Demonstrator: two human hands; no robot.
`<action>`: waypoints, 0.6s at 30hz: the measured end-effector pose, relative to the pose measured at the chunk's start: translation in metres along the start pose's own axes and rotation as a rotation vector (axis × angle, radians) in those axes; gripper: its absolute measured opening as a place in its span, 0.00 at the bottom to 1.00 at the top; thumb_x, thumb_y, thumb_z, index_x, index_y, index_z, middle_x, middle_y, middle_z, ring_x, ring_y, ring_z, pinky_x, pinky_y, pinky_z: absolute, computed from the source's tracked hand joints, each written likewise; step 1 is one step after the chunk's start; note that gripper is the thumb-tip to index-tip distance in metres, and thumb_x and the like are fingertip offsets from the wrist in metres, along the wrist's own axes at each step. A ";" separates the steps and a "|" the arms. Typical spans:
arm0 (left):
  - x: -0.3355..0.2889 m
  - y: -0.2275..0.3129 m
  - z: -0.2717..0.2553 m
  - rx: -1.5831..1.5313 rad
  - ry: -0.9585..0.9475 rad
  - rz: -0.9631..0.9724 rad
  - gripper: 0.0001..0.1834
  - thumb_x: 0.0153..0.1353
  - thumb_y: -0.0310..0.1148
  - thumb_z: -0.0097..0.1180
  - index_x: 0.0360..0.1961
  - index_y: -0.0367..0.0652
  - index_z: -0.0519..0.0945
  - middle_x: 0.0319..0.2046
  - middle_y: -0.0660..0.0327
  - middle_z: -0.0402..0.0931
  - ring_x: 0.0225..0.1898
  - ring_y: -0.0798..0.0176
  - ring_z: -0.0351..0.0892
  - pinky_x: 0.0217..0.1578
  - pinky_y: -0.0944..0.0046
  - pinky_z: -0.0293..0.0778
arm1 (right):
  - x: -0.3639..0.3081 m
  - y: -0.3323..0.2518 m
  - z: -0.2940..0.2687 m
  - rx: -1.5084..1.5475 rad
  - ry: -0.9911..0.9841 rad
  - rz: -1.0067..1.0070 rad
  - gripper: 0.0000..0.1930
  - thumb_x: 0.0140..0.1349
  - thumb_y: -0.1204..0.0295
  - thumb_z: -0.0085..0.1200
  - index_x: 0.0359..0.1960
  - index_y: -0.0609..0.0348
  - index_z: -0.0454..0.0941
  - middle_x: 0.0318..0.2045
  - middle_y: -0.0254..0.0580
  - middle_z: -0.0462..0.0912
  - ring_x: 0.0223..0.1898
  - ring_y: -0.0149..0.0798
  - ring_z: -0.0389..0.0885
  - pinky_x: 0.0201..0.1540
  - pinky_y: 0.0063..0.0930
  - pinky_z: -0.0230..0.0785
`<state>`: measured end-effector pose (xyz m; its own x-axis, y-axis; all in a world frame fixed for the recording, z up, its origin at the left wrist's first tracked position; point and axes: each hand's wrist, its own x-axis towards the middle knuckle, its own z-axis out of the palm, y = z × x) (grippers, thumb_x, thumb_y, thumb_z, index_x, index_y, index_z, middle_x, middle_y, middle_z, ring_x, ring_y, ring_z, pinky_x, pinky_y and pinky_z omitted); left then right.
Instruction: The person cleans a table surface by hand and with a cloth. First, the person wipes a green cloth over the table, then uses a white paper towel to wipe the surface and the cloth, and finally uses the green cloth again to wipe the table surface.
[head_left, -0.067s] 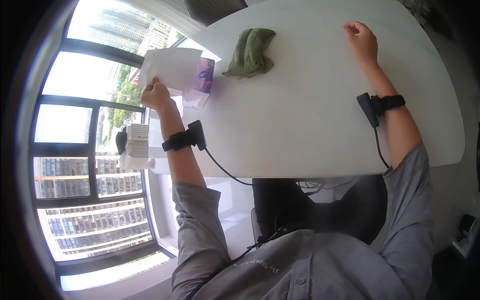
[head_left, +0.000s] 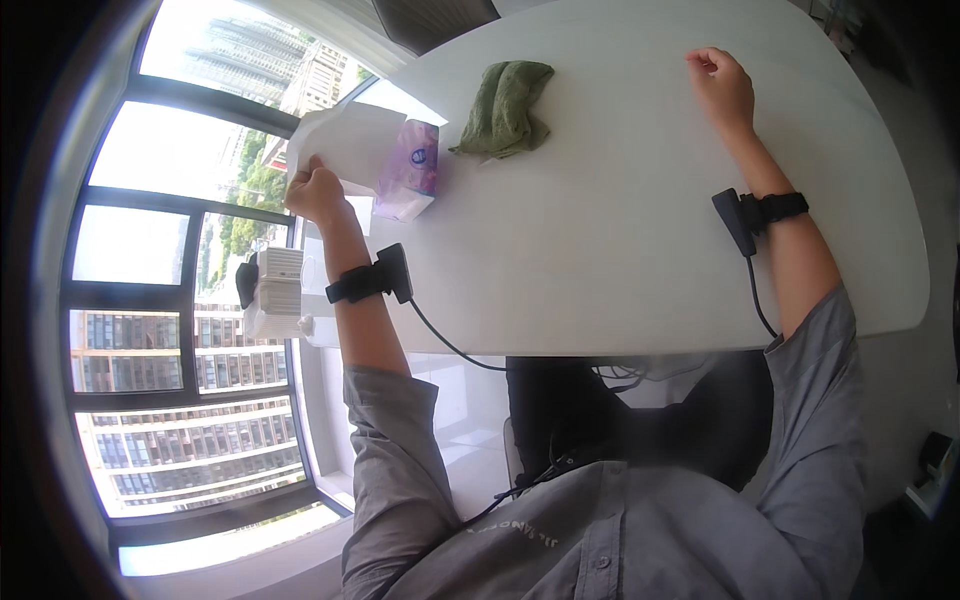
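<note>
My left hand (head_left: 318, 193) is closed on the near edge of a white tissue (head_left: 350, 140), which spreads out at the left end of the table. Right beside this sheet, and partly overlapped by it, is a purple and white tissue pack (head_left: 424, 160). To the pack's right lies a folded green cloth (head_left: 506, 110), touched by neither hand. My right hand (head_left: 726, 88) is at the far right over the white table (head_left: 620, 230), its fingers curled in a loose fist with nothing visible in them.
Black straps with small box-shaped devices (head_left: 395, 272) sit on both forearms, their cables running back toward my lap. A tall window (head_left: 185, 290) borders the left side. White ribbed boxes (head_left: 280, 290) stand near the sill. A dark chair (head_left: 430, 20) is beyond the table.
The tissue has shifted and its left edge now curls. The tissue pack sits slightly further right and is turned a little. My right hand has hardly moved.
</note>
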<state>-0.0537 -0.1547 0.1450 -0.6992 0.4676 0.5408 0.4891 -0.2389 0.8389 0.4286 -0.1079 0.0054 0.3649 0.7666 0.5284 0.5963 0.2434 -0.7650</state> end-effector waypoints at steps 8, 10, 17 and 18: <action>-0.012 0.076 -0.023 0.097 0.082 0.265 0.14 0.62 0.30 0.57 0.29 0.23 0.82 0.23 0.52 0.81 0.22 0.63 0.78 0.25 0.63 0.74 | -0.002 -0.017 -0.008 -0.020 -0.011 0.005 0.12 0.61 0.62 0.52 0.34 0.55 0.83 0.35 0.38 0.84 0.37 0.41 0.82 0.40 0.34 0.73; -0.029 0.097 -0.017 0.000 0.009 0.253 0.15 0.62 0.32 0.60 0.33 0.24 0.83 0.26 0.53 0.83 0.24 0.65 0.79 0.27 0.65 0.75 | -0.001 -0.018 -0.011 0.036 -0.047 -0.048 0.12 0.60 0.62 0.53 0.37 0.55 0.83 0.35 0.37 0.84 0.38 0.39 0.82 0.41 0.34 0.73; -0.110 0.133 0.002 -0.157 -0.614 -0.054 0.18 0.62 0.33 0.63 0.42 0.24 0.82 0.34 0.56 0.83 0.33 0.70 0.80 0.35 0.73 0.74 | -0.043 -0.111 -0.023 0.493 -0.718 -0.039 0.32 0.61 0.53 0.60 0.62 0.57 0.70 0.53 0.45 0.78 0.51 0.39 0.79 0.51 0.34 0.72; -0.126 0.134 0.010 -0.233 -0.720 -0.127 0.18 0.61 0.32 0.64 0.42 0.24 0.82 0.34 0.56 0.83 0.33 0.70 0.80 0.35 0.73 0.74 | -0.054 -0.118 -0.026 0.494 -0.696 -0.094 0.36 0.60 0.50 0.61 0.65 0.55 0.66 0.56 0.48 0.76 0.54 0.41 0.78 0.53 0.34 0.72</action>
<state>0.1047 -0.2369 0.1884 -0.1915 0.9234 0.3328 0.2490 -0.2823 0.9265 0.3571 -0.1930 0.0762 -0.2885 0.8809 0.3753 0.1629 0.4314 -0.8873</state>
